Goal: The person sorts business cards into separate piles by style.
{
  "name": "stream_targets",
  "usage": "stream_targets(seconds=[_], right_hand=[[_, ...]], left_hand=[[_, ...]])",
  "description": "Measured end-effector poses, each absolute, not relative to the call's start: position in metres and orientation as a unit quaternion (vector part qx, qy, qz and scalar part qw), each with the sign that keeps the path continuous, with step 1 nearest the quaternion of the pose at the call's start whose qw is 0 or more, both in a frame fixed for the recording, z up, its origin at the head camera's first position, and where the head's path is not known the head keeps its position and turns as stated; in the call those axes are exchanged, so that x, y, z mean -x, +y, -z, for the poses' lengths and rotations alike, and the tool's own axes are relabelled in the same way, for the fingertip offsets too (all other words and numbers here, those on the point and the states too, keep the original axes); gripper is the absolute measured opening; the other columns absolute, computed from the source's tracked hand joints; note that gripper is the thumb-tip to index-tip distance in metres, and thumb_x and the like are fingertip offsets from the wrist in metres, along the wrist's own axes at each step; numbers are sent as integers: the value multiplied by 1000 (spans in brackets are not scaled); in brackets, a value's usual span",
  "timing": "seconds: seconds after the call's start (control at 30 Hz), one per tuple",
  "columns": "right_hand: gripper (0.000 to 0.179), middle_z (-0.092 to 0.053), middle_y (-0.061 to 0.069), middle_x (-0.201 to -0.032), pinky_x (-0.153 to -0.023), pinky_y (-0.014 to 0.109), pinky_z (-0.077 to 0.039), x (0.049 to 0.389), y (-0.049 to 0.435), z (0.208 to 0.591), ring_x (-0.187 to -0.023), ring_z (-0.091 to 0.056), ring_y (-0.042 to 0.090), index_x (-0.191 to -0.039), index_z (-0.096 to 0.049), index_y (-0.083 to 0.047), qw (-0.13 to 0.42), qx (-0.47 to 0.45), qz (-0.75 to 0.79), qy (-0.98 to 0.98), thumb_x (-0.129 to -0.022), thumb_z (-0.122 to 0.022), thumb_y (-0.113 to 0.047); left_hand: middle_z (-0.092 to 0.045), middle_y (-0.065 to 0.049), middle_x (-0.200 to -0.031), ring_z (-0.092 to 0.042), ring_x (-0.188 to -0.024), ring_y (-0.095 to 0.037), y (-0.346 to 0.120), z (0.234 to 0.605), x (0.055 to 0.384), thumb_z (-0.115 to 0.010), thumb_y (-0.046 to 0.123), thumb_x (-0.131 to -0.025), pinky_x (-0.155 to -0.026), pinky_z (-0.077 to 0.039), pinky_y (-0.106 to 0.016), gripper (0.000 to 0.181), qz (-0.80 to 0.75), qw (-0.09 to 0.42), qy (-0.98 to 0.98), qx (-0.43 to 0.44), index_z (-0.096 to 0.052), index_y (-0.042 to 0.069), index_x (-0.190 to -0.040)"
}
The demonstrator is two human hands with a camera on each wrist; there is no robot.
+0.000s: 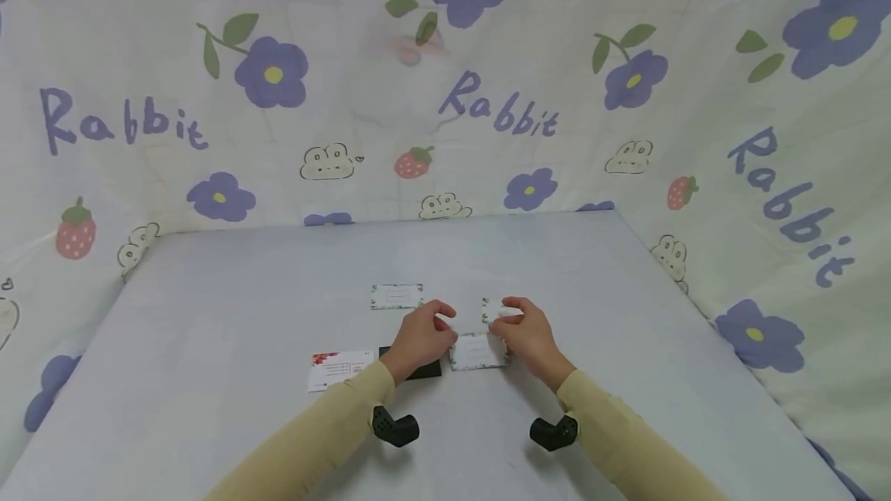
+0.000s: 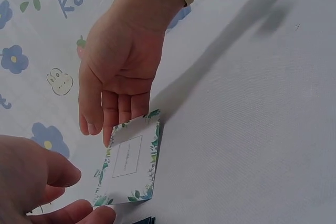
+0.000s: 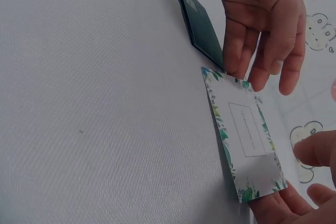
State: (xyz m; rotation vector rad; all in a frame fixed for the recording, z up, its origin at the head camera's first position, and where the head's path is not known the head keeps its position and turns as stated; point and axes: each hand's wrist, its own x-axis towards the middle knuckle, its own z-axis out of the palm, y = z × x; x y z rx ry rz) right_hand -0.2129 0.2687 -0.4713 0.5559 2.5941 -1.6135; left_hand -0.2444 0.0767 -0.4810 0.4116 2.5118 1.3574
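Note:
A white card with a green leaf border (image 1: 477, 357) lies between the two hands. At its left end the left hand (image 1: 421, 337) touches the edge with its fingers, its thumb apart from the card. The right hand (image 1: 534, 340) has fingers against the opposite end; in the right wrist view the right thumb (image 3: 317, 149) stays clear of the card. Close beside the left hand is a dark card stack (image 3: 200, 24), partly hidden under that hand in the head view. A second leaf-bordered card (image 1: 490, 310) shows behind the right hand, partly covered by it.
Another leaf-bordered card (image 1: 397, 296) lies farther back on the white table (image 1: 230, 308). Left of the dark stack lies a white card with red flowers and print (image 1: 341, 368). A patterned curtain (image 1: 362, 99) hangs behind the table and along its sides.

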Motion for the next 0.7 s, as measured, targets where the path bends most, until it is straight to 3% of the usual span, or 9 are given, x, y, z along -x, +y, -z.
stream_targets(seconds=[0.43, 0.7], right_hand=[[55, -67, 22, -118, -65, 26, -50, 217, 273, 471, -87, -67, 19, -144, -49, -2, 9, -178, 531, 829, -93, -67, -10], [53, -68, 22, -117, -63, 25, -49, 217, 269, 476, -73, -58, 13, -143, -50, -1, 10, -178, 537, 824, -94, -67, -11]], left_hand=[[-66, -8, -102, -58, -85, -20, 78, 477, 245, -66, 18, -96, -75, -48, -33, 31, -472, 139, 861, -128, -64, 9, -126], [-67, -9, -107, -58, -86, -20, 87, 474, 246, -62, 18, -98, -74, -48, -32, 31, -487, 128, 852, -143, -63, 7, -127]])
